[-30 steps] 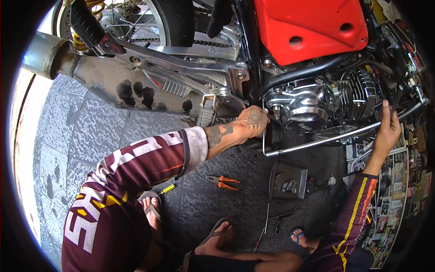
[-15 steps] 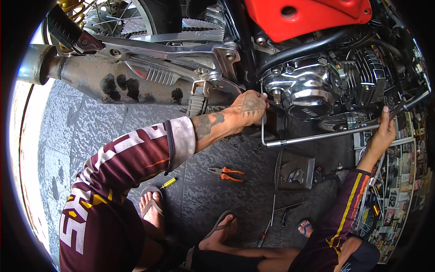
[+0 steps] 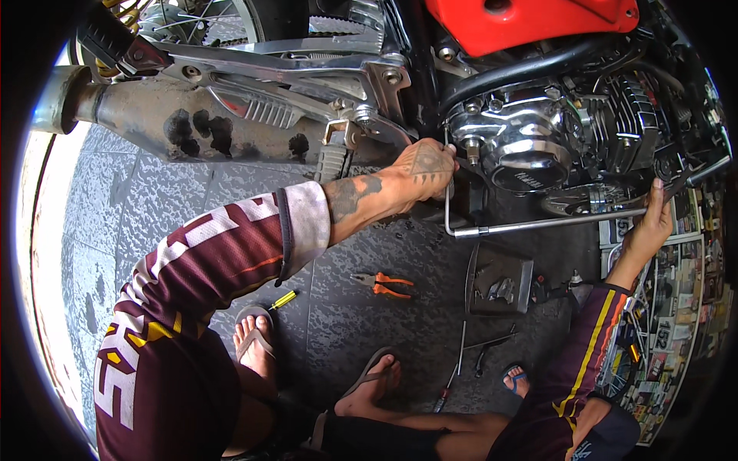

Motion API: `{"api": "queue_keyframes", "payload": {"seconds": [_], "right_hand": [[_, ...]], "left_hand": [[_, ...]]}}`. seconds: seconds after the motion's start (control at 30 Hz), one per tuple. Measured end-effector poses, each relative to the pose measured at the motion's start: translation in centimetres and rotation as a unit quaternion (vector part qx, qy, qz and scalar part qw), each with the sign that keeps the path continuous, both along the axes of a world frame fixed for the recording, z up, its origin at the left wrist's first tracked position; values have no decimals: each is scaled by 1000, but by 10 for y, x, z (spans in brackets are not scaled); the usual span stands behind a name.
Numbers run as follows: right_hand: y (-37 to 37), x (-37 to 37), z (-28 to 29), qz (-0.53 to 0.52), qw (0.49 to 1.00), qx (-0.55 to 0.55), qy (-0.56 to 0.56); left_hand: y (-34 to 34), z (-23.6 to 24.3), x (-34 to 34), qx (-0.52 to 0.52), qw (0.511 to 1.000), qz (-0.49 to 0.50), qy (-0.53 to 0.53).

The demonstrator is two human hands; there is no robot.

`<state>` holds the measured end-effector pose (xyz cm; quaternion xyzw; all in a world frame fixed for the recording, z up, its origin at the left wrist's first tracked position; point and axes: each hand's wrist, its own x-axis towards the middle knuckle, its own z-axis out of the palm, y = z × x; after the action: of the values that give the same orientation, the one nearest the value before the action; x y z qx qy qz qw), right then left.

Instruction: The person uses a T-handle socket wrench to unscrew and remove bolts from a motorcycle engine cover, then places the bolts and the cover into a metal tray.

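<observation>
**Grips bent metal bar with both hands beside chrome engine**

Closes left hand around the bar's short leg, just above the middle of the frame, back of the hand toward the camera and fingertips mostly out of sight. Pinches the long leg in right hand, right of centre, with some fingers hidden; cannot tell how firmly. Slants with the bar from centre toward the right side, below the engine. Loses the short leg's upper tip against the casing: cannot tell whether touching or apart. Likewise hard to trace beyond the right hand, among dark parts.

Shows red panel and spoked wheel cut off by the upper edge, plus stained exhaust at upper left, with outer end washed out by glare.

On the floor, has orange-handled pliers in plain view near centre and yellow-handled tool at lower left, just beside a sandalled foot. Right of centre, includes dark tray, with contents too dim to name.
</observation>
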<state>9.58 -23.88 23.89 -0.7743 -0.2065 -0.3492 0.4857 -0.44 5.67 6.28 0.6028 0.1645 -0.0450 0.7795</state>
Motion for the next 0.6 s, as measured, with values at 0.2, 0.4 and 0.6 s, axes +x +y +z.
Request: {"api": "queue_keyframes", "payload": {"seconds": [0.2,0.4,0.6], "right_hand": [[3,-4,-23,-5,997,72,9],[-13,-2,-36,-33,996,74,38],[-12,-4,-38,-41,996,70,43]], "left_hand": [[4,-14,3,-13,997,-46,-58],[1,-15,4,-30,998,-44,-40],[5,4,-3,19,998,-55,0]]}}
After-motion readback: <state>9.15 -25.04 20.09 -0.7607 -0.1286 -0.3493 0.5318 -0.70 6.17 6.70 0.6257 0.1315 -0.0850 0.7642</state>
